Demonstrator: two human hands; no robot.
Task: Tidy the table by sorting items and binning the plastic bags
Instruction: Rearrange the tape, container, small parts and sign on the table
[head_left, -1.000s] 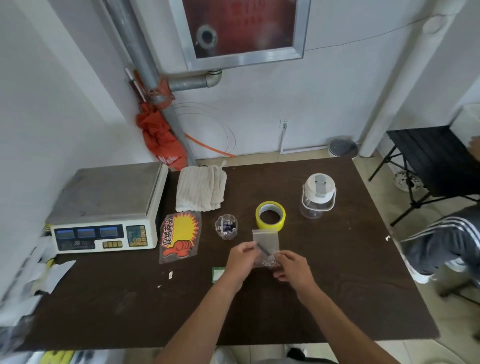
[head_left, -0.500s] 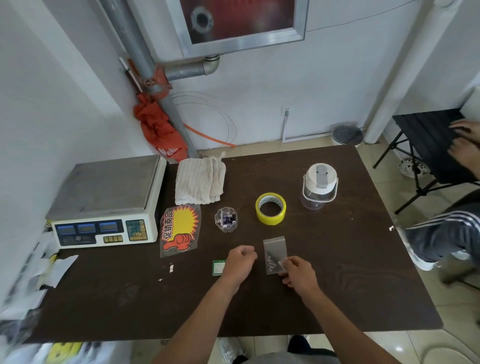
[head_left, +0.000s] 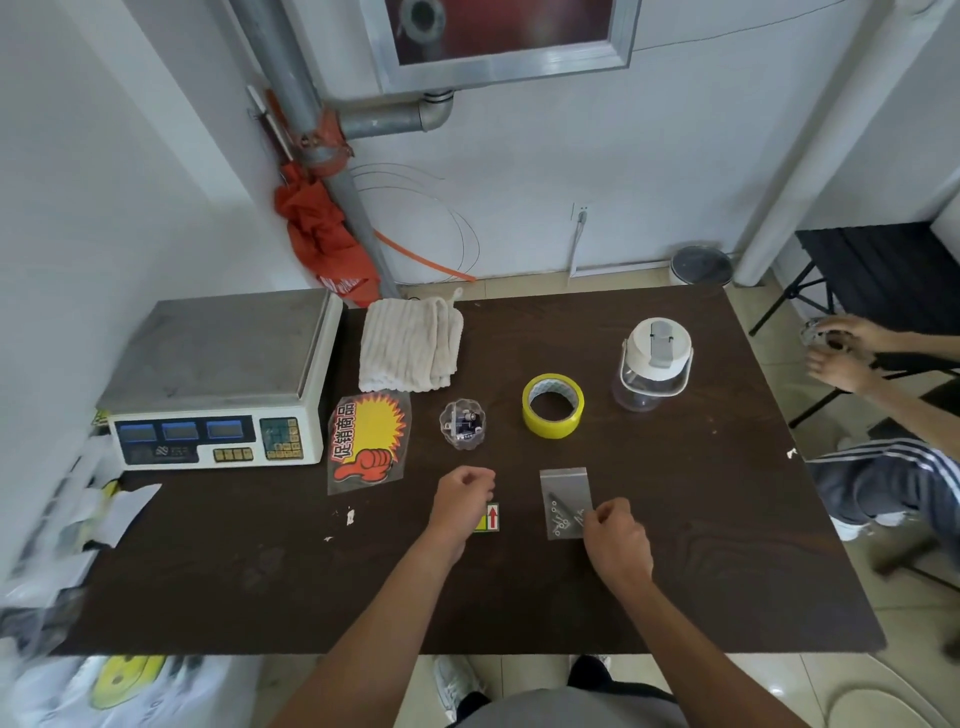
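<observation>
A small clear zip bag (head_left: 564, 499) with screws and washers inside lies flat on the dark table (head_left: 727, 545). My right hand (head_left: 617, 538) pinches its lower right corner. My left hand (head_left: 463, 496) is apart from the bag, to its left, curled into a fist; nothing shows in it. It partly covers a small green and yellow label card (head_left: 491, 517). A clear bag with a red and yellow promo sticker (head_left: 368, 441) lies further left. Crumpled plastic bags (head_left: 119, 686) hang past the table's near left corner.
A clear round container (head_left: 462, 423), yellow tape roll (head_left: 552, 405) and lidded jar (head_left: 654, 364) sit mid-table. A folded towel (head_left: 410, 345) and a scale (head_left: 218, 379) are at the back left. A round bin (head_left: 701, 265) stands on the floor. Another person sits at right.
Both hands held the small bag up a second ago. Now it lies on the table under my right fingers, and my left hand has let go and drawn left as a fist.
</observation>
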